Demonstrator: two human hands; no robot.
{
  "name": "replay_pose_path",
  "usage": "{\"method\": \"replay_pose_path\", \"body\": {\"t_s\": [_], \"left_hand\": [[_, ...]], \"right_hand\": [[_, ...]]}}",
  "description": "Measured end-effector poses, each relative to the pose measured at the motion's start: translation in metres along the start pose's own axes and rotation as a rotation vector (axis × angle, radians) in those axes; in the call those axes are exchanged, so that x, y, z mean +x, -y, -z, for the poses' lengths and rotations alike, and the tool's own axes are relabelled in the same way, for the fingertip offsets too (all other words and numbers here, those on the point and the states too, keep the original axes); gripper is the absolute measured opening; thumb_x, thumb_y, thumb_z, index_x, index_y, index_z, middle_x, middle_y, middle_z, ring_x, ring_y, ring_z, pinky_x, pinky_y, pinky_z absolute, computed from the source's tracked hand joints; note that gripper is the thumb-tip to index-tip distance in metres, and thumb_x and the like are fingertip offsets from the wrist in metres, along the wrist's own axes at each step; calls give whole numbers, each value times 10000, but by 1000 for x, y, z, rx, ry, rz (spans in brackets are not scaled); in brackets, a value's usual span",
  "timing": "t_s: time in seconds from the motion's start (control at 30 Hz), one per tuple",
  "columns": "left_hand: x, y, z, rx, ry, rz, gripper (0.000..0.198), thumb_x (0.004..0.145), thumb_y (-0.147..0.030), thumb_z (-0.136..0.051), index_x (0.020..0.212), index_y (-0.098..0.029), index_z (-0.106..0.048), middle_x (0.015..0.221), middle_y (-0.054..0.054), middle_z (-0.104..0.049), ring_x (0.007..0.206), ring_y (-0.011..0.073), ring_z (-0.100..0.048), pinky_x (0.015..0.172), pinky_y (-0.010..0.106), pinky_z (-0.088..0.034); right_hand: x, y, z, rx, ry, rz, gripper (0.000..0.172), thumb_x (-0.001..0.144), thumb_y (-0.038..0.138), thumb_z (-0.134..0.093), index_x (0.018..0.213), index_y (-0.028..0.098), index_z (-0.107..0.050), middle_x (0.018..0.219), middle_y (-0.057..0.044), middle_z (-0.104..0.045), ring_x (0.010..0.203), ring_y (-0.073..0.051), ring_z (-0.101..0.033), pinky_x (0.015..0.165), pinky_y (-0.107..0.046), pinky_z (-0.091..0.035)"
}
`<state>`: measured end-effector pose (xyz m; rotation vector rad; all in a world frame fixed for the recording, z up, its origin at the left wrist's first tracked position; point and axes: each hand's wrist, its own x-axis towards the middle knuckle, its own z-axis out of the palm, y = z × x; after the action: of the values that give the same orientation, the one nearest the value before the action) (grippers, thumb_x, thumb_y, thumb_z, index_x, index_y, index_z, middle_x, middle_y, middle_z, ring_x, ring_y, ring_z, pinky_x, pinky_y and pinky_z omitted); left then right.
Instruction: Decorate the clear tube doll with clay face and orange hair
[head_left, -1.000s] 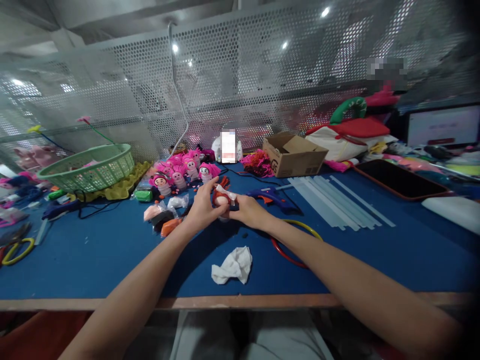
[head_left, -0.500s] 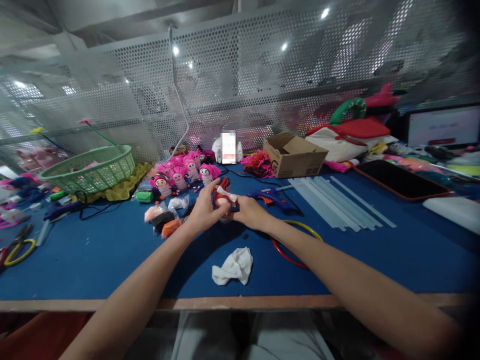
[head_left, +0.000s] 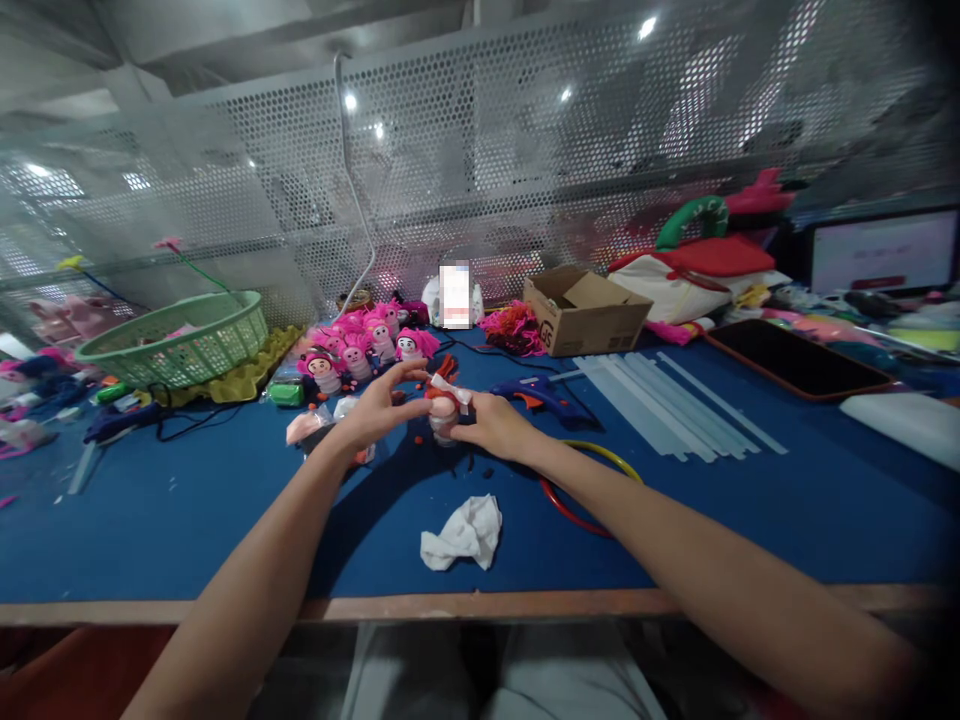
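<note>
Perforated metal panels (head_left: 450, 170) rise behind the far edge of a blue table (head_left: 172, 540), seen from the head camera. Near the middle of the table, the right hand (head_left: 496, 425) grips a small doll (head_left: 444, 422) with a pale, ringed body, its thumb across the near side; red-orange strands (head_left: 444, 368) stick out at the far end, and a white strip (head_left: 452, 390) lies over the top. On the doll's left, the left hand (head_left: 382, 405) is open with fingers spread, the thumb tip at the doll; whether it touches cannot be told. Left and beyond stand pink-haired dolls (head_left: 352, 355), with wrapped packets (head_left: 306, 427) nearer, partly behind the left hand. A crumpled tissue (head_left: 465, 535) lies on the near side. To the right are a blue glue gun (head_left: 546, 396), a red and yellow ring (head_left: 613, 457) partly under the right forearm, and translucent sticks (head_left: 660, 405). Farther off stand a cardboard box (head_left: 596, 325) and, far left, a green basket (head_left: 180, 345).
</note>
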<state>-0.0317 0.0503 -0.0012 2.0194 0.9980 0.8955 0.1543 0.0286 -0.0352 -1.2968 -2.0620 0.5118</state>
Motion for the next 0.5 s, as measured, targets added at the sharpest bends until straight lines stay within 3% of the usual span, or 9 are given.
{"method": "replay_pose_path", "body": {"t_s": [0.2, 0.5], "left_hand": [[3, 7, 5, -134, 34, 62, 406, 622, -373, -678, 947, -137, -619, 1006, 90, -633, 946, 225, -566, 844, 351, -425], [2, 6, -6, -134, 29, 75, 407, 628, -385, -667, 949, -142, -604, 989, 71, -638, 889, 199, -583, 824, 336, -436]], "right_hand": [[-1, 0, 1, 31, -10, -2, 426, 644, 352, -653, 1033, 187, -600, 867, -27, -676, 758, -190, -597, 671, -258, -417], [-1, 0, 0, 67, -5, -6, 453, 640, 321, -668, 1070, 209, -584, 880, -10, -676, 786, -182, -592, 701, -259, -419]]}}
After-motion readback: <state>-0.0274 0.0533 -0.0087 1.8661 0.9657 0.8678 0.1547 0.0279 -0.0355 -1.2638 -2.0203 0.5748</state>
